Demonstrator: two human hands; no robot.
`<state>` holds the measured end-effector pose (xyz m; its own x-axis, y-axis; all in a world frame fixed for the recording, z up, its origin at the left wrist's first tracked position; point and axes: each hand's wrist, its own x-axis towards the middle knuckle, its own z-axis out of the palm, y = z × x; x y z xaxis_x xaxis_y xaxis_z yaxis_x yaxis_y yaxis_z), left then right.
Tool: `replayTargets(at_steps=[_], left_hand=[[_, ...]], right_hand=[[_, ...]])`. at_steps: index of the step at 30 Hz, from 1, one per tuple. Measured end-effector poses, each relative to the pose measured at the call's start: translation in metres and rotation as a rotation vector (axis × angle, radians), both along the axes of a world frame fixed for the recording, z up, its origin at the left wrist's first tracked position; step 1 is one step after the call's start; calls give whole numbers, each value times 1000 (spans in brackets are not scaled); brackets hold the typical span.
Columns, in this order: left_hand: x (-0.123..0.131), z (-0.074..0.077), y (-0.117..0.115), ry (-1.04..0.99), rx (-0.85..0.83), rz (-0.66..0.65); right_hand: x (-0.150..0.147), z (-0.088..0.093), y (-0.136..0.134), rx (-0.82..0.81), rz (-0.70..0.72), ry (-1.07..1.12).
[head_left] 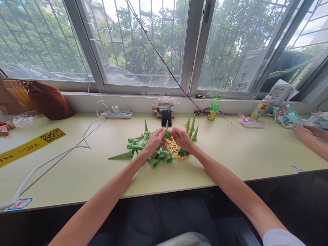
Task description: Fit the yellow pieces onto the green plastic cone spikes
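Note:
Between my two hands is a green plastic cone spike [168, 135], its round open end turned toward me. The fingers of my left hand [156, 140] are closed around its left side. My right hand [182, 138] pinches at the right edge of the same cone; whether a small piece is also in those fingers is hidden. More green cones [135, 146] lie heaped on the table under and left of my left hand. Small yellow plastic pieces [173, 147] are scattered below my hands. Several cones with yellow pieces [192, 124] stand upright beyond my right hand.
A phone [166, 118] leans on a small box behind the pile. At the back stand a green bottle [214, 108] and a power strip [117, 114]. A white cable [69, 149] crosses the left side. Another person's hands [304, 133] handle bagged items at far right.

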<state>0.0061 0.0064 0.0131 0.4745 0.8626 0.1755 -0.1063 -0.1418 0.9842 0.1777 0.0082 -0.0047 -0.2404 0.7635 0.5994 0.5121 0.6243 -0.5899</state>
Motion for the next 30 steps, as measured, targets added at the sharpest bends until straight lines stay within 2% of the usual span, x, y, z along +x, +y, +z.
replayTargets(at_steps=[18, 25, 30], left_hand=[[-2, -7, -2, 156, 346, 32], [-1, -7, -4, 209, 395, 57], [-2, -9, -4, 282, 495, 83]], right_hand=[[2, -3, 5, 0, 4, -39], [2, -4, 6, -5, -36, -47], [2, -5, 8, 7, -49, -74]])
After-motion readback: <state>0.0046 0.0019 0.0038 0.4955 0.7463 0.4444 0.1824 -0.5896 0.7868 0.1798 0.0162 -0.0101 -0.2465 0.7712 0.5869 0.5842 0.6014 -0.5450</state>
